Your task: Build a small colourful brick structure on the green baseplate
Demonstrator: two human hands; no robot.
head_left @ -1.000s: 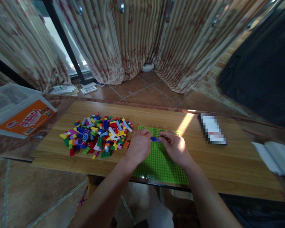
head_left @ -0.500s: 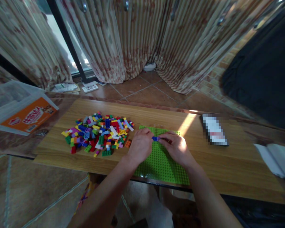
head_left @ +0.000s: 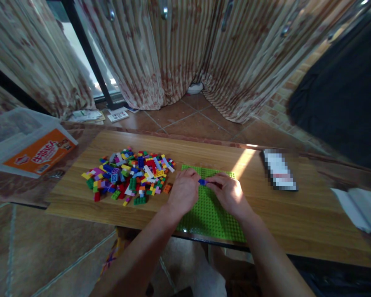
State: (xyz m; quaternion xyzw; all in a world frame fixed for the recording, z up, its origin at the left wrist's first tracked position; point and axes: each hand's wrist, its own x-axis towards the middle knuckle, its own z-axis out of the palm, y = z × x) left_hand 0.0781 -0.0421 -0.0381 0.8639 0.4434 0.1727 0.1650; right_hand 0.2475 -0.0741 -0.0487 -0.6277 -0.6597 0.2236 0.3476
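Observation:
Over the upper part of a green studded baseplate (head_left: 214, 218), my two hands meet around small toy bricks. My left hand (head_left: 184, 189) is closed, its fingertips at the left end of a blue brick (head_left: 201, 182). From the other side my right hand (head_left: 228, 192) pinches a small purple brick (head_left: 206, 181) that touches the blue one. Whether the two are locked together is too small to tell. Left of the baseplate spreads a pile of mixed coloured bricks (head_left: 132, 175), with an orange brick (head_left: 167, 188) at its right edge.
The wooden table (head_left: 312, 222) carries a phone (head_left: 280, 170) with a blurred screen on the right. White paper (head_left: 355, 208) lies at the right end. A clear plastic tub (head_left: 31, 123) with an orange label stands at the far left. Striped curtains (head_left: 179, 53) hang behind.
The view has shifted very slightly. Both hands stay in nearly the same place, still at the blue and purple bricks.

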